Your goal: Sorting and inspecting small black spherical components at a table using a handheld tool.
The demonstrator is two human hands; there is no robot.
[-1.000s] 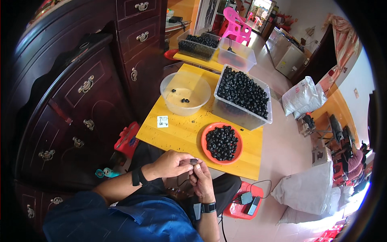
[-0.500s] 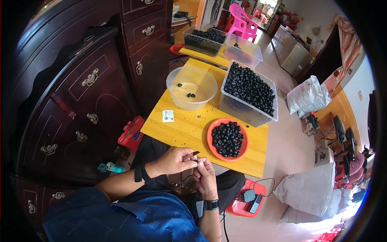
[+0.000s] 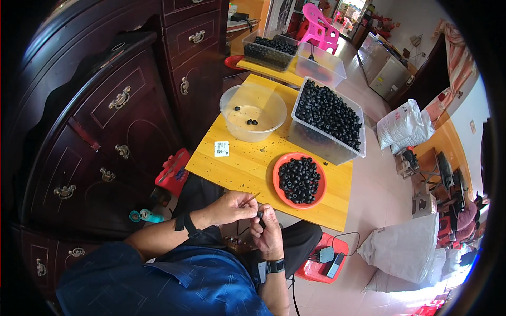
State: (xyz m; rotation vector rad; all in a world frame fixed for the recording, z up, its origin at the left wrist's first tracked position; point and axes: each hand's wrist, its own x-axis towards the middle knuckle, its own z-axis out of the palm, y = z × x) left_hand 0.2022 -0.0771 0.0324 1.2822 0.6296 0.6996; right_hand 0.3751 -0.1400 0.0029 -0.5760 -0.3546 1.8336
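Observation:
My left hand (image 3: 231, 208) pinches a small thin blade (image 3: 252, 198), its tip pointing up toward the table edge. Between the fingertips of my right hand (image 3: 270, 233) is a small black part (image 3: 260, 214), round like those on the plate. The two hands are close together over my lap, just in front of the yellow table. Nearest to them on the table is an orange-red plate (image 3: 276, 190) heaped with black ring-shaped parts (image 3: 299, 180). Behind my left hand stands a round clear tub (image 3: 227, 118) with a few black parts at its bottom.
A clear rectangular bin (image 3: 316, 147) full of black parts stands at the table's right. Dark specks and a white label card (image 3: 221, 149) lie on the yellow table (image 3: 211, 167). Beyond are another filled bin (image 3: 271, 61) and a pink chair (image 3: 314, 26). White sacks (image 3: 400, 247) stand at right.
The blade in my left hand has turned, now showing as a thin edge. The black part in my right hand shows more clearly. The view has shifted slightly.

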